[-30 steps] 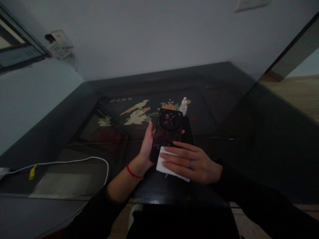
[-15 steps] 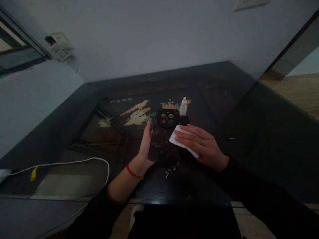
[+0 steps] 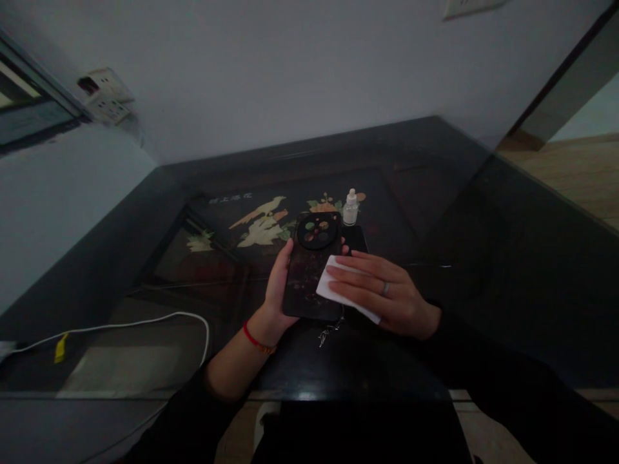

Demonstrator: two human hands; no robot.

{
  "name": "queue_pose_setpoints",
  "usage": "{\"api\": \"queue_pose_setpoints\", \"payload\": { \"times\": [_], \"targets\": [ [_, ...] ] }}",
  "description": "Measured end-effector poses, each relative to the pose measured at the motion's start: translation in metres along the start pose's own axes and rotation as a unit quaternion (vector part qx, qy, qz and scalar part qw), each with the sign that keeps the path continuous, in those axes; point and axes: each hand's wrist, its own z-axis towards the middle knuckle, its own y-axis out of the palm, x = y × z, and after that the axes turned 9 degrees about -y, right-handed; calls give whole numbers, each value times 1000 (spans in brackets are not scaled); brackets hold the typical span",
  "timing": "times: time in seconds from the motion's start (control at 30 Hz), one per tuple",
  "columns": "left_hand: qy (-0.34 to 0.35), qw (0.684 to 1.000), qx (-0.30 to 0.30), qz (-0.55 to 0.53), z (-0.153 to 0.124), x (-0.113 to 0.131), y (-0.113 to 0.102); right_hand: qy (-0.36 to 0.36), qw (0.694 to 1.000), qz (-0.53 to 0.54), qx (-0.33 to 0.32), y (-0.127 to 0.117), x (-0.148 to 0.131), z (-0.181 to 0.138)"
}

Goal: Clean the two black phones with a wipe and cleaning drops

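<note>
A black phone (image 3: pixel 309 290) with a big round camera ring is gripped by my left hand (image 3: pixel 276 290), its back turned up to me. The thumb lies along the left edge and fingertips show at the right edge. My right hand (image 3: pixel 387 290) presses a folded white cloth (image 3: pixel 331 287) against the lower right of the phone's back. A silvery charm (image 3: pixel 329 333) dangles from the phone's bottom corner. Behind the phone, a small clear bottle with a white dropper top (image 3: pixel 351 209) stands upright. A flat dark object (image 3: pixel 358 240) lies partly hidden just in front of it.
The dark glossy table (image 3: pixel 464 212) carries a bird and flower picture (image 3: pixel 264 222). A white cable (image 3: pixel 145 319) with a yellow tag (image 3: pixel 60 348) runs along the left front. Wall sockets (image 3: pixel 107 96) sit at the upper left.
My right hand has slid the cloth down and a little left over the phone's back. Fingertips of my left hand now show at the phone's right edge. The whole view has shifted slightly.
</note>
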Motion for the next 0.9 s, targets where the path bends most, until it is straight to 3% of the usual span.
{"api": "queue_pose_setpoints", "payload": {
  "times": [0.07, 0.13, 0.23, 0.33, 0.43, 0.57, 0.77, 0.9],
  "targets": [
    [-8, 1000, 4, -4, -1, 1, 0, 11, 1000, 5, 12, -1, 0, 1],
    [-32, 999, -12, -7, -2, 1, 0, 88, 995, -5, 55, -3, 3, 1],
    [-82, 993, -79, -14, -5, -1, 0, 210, 971, -15, 115, -4, 12, -2],
    [-97, 987, -127, -24, -6, -4, 0, 248, 960, 0, 131, -4, 15, -4],
    [-77, 992, -96, -27, -3, -2, -4, 208, 971, 11, 114, -2, 8, -3],
    [-41, 998, -38, -37, 1, 3, -11, 82, 994, 48, 55, -1, 0, -2],
    [-56, 997, -12, -48, 3, 0, -11, 127, 989, 6, 82, -5, 5, -2],
    [-24, 998, -16, -60, 4, -1, -8, 45, 998, 26, 39, -3, -10, 6]
  ]
}}
